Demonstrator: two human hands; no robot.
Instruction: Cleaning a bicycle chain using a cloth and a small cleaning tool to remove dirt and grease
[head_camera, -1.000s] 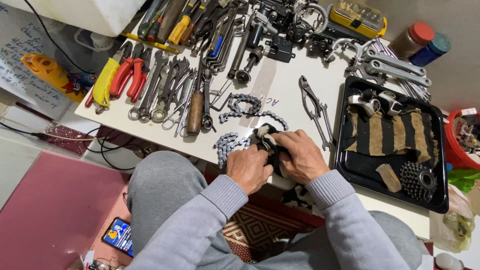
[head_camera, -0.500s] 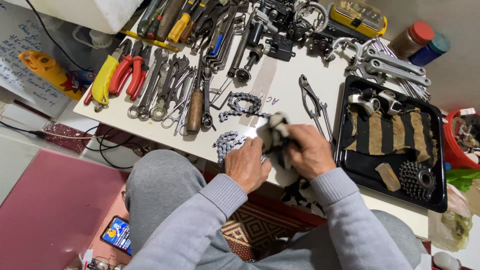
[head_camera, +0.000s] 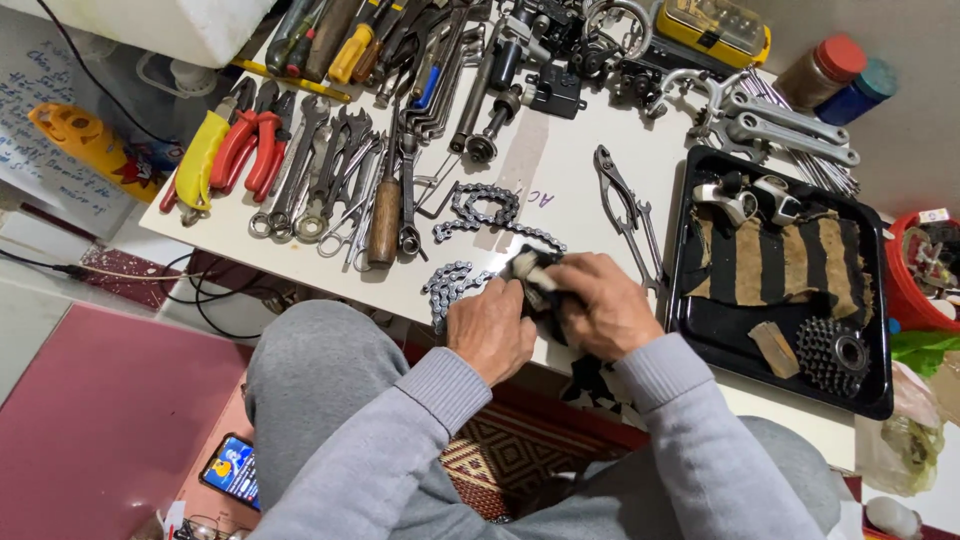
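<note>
A bicycle chain snakes across the white tabletop, with a bunched length at the near edge. My left hand is closed around the chain by that bunch. My right hand grips a dark, dirty rag wrapped around the chain between both hands. Part of the rag hangs below the table edge. Both sleeves are grey.
Pliers lie right of my hands. A black tray holds a striped cloth, a sprocket cluster and small parts. Wrenches, red-handled pliers and screwdrivers fill the left. A phone lies on the floor.
The rag was lifted with my right hand half a second ago; now both hands are lower and closer together, with the rag pressed around the chain at the table edge.
</note>
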